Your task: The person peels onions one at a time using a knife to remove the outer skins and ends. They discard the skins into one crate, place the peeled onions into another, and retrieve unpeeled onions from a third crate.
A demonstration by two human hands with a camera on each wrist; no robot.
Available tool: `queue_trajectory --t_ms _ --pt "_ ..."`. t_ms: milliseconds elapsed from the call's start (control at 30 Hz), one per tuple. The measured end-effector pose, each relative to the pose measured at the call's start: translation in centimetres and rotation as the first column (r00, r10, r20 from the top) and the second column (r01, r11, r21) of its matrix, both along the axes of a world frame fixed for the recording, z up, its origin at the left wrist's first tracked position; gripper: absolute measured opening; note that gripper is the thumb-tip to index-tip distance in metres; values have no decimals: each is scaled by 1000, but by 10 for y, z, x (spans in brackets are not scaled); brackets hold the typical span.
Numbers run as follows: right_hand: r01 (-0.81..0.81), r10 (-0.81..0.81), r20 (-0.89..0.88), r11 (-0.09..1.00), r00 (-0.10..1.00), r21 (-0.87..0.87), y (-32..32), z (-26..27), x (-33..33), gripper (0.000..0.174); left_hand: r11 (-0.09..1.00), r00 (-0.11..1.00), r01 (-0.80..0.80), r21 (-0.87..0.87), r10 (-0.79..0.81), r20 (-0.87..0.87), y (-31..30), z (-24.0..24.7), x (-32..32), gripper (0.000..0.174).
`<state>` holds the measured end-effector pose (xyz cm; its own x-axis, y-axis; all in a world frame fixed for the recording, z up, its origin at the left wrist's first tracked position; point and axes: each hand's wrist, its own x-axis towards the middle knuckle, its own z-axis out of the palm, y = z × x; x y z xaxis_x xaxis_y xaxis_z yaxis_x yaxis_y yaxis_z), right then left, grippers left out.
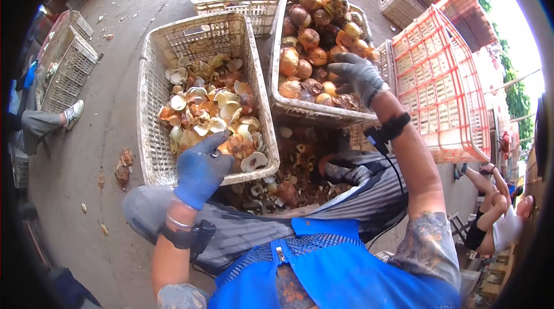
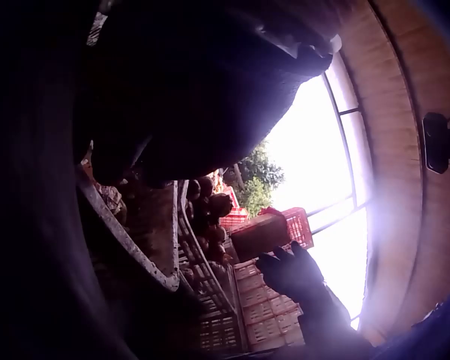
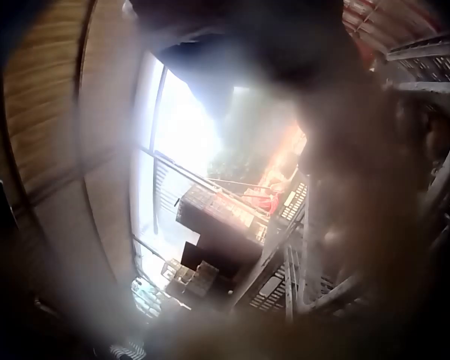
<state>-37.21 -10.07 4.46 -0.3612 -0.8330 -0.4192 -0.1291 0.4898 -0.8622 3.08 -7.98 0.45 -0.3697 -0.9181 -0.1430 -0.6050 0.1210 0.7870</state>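
Note:
My left hand (image 1: 202,169), in a blue and grey glove, is over the near rim of a dirty white crate (image 1: 151,101) holding onion skins and peeled layers (image 1: 216,107). Its thumb and forefinger stand apart, with a small dark round spot between them; I cannot tell whether the palm holds anything. My right hand (image 1: 359,76), in a grey glove, hangs over the right side of a second white crate (image 1: 314,108) heaped with onions (image 1: 316,55). Its fingers are loosely bent and spread toward the onions, nothing visible between them. Both wrist views are dark or blurred around the hands.
Between my knees lies a pile of onion peelings (image 1: 288,185). A third crate (image 1: 231,4) stands behind, and a red and white crate (image 1: 441,86) leans at the right. Other people sit at both sides, one with a sandal-clad foot (image 1: 73,114) on the concrete floor (image 1: 109,84).

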Motion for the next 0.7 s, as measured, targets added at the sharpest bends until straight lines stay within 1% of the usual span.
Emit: queue_trajectory --t_ms 33,67,100,133,167,200,233,300,333,367,467,533,567,600,633,700 --pt "-94 96 -97 995 991 25 -21 -9 6 65 1000 1000 0 21 0 -20 -7 5 -5 47" --pt "-188 192 -194 981 962 43 -43 -21 11 68 1000 997 -9 -17 7 -77 -11 -4 -7 47" --pt "-277 285 -288 958 914 68 -65 -38 10 72 1000 996 -23 -20 21 -81 -15 -8 -7 47" --pt "-401 386 -451 914 805 66 -94 -71 -1 75 1000 995 -29 5 29 -95 -18 -12 -6 47" --pt "-514 457 -597 854 660 86 -118 -97 -10 79 999 994 -32 31 35 -108 -20 -17 -5 46" --pt "-511 541 -639 820 546 257 -131 -86 4 84 1000 997 -29 13 29 -73 -22 -24 -1 48" --pt "-457 598 -633 796 491 397 -143 -79 22 78 997 992 -77 3 77 -100 -21 -36 1 47" --pt "-475 624 -615 776 481 416 -165 -112 24 68 996 993 -88 -15 87 -79 -26 -33 0 47" --pt "-427 580 -659 810 479 403 -170 -129 25 61 996 993 -93 -14 92 -78 -30 -34 -1 47" --pt "-454 590 -675 797 444 398 -173 -129 30 57 995 993 -85 -44 81 -85 -32 -35 -4 47" --pt "-467 604 -655 787 454 403 -163 -125 23 62 996 992 -62 -71 54 -112 -35 -42 -7 46" --pt "-562 549 -561 809 620 171 -153 -127 2 67 995 991 -54 -83 43 -128 -34 -44 -5 46" --pt "-562 550 -559 809 620 172 -144 -117 0 67 997 986 -71 -20 67 -151 -34 -44 -3 47" --pt "-493 488 -308 867 817 67 -128 -93 3 69 996 981 -84 44 90 -173 -32 -43 -2 48" --pt "-388 388 -21 922 921 -8 -111 -72 5 70 996 980 -81 46 88 -178 -30 -40 -4 48" --pt "-426 418 -89 893 904 -143 -75 -50 9 71 984 933 -118 135 156 -324 -27 -29 -7 53"
